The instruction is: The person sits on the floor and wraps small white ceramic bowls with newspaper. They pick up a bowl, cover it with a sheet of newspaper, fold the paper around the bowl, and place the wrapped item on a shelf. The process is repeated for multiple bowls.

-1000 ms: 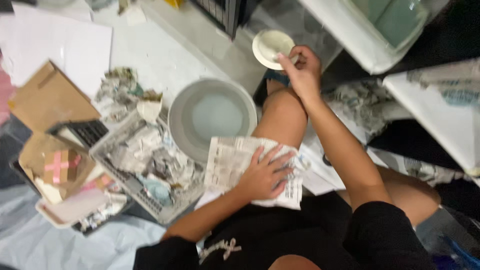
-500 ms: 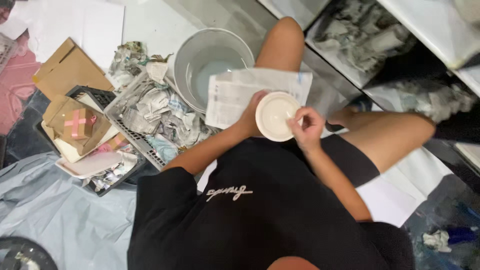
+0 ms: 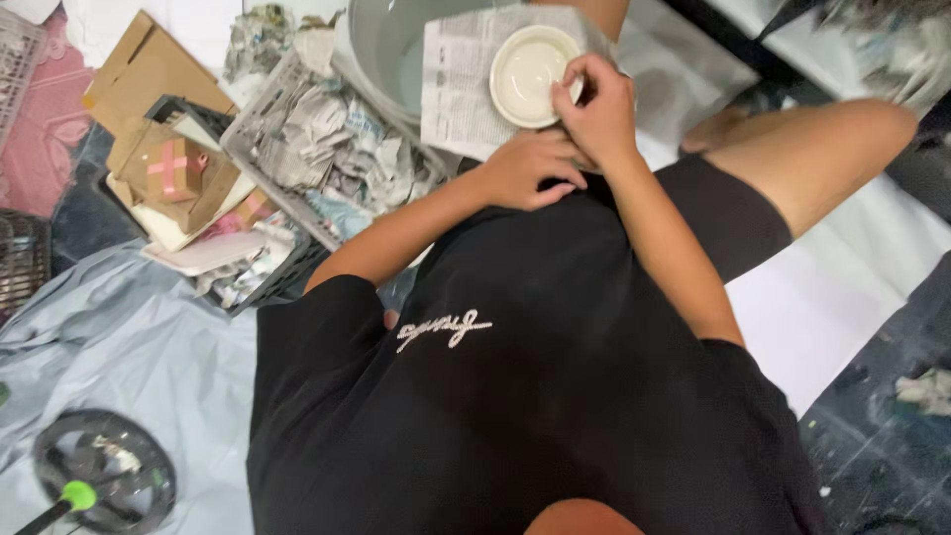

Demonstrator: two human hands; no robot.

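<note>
My right hand (image 3: 597,107) pinches the right rim of a small white bowl (image 3: 527,71); the inside of the bowl looks bare. The bowl sits over a printed newspaper sheet (image 3: 454,91) spread across my lap and knee. Just below the bowl, my left hand (image 3: 528,168) lies at the sheet's lower edge, fingers stretched towards the right under my right wrist, gripping nothing that I can see. Behind the sheet stands a grey bucket (image 3: 378,42) with water in it, partly covered by the paper.
A grey basket (image 3: 260,166) full of crumpled newspaper stands left of the bucket. Further left lie flat cardboard (image 3: 139,69) and a small box with a pink tape cross (image 3: 168,168). A grey plastic sheet (image 3: 109,327) covers the floor; a black round object with a green handle (image 3: 99,476) lies at the lower left.
My view has tilted down towards my body. The bowl moved from the far floor to over the newspaper on my lap. My left hand slid from beneath the bowl to the sheet's lower edge.
</note>
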